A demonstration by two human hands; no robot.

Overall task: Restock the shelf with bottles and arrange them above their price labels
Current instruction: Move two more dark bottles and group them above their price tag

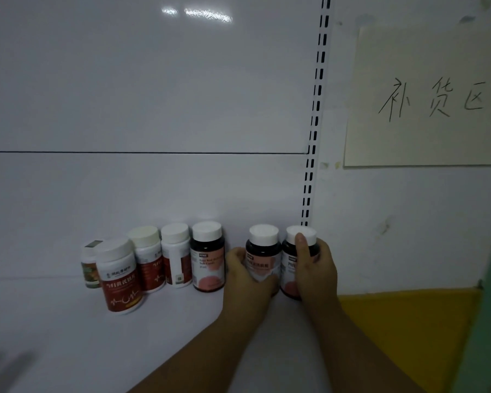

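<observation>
Two dark bottles with white caps and pink labels stand at the right end of the white shelf (pixel 54 336), against the back wall. My left hand (pixel 245 279) wraps the left one (pixel 262 251). My right hand (pixel 315 268) grips the right one (pixel 291 268), with the thumb up on its cap. A third dark bottle (pixel 208 256) stands a little to the left, apart from my hands. Beside it stand white bottles with red labels (pixel 119 276) (pixel 149 259) (pixel 176 256). No price labels are in view.
A small bottle with a green and orange label (pixel 90 268) is half hidden at the far left of the row. A slotted upright (pixel 312 137) runs up the back wall. A handwritten paper sign (pixel 425 97) hangs at the right, above a yellow surface (pixel 408 330).
</observation>
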